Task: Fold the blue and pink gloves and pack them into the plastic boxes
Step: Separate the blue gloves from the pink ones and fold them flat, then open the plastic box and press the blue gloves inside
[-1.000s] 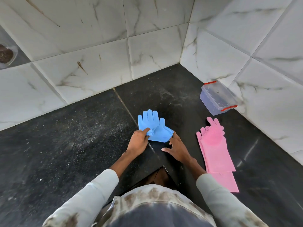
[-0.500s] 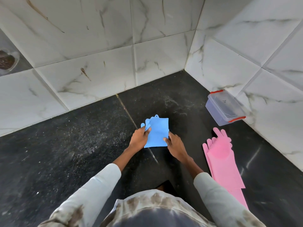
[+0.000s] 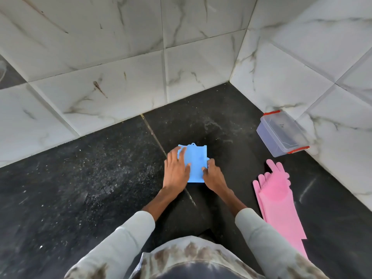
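Note:
The blue gloves (image 3: pixel 196 162) lie folded into a flat rectangle on the black floor at the centre. My left hand (image 3: pixel 176 170) presses flat on the fold's left side with straight fingers. My right hand (image 3: pixel 212 174) holds the fold's right edge, fingers curled over it. The pink gloves (image 3: pixel 277 198) lie stretched out flat on the floor to the right, fingers pointing away from me. A clear plastic box (image 3: pixel 281 135) with red clips and its lid on stands by the right wall.
White marble-tiled walls (image 3: pixel 120 87) meet in a corner behind the gloves. The black stone floor (image 3: pixel 80 188) is dusty on the left. My knees and pale sleeves fill the bottom of the view.
The blue gloves went from half folded with fingers showing to a closed rectangle. My left hand moved from the edge to lie flat on top; my right hand stayed at the right edge.

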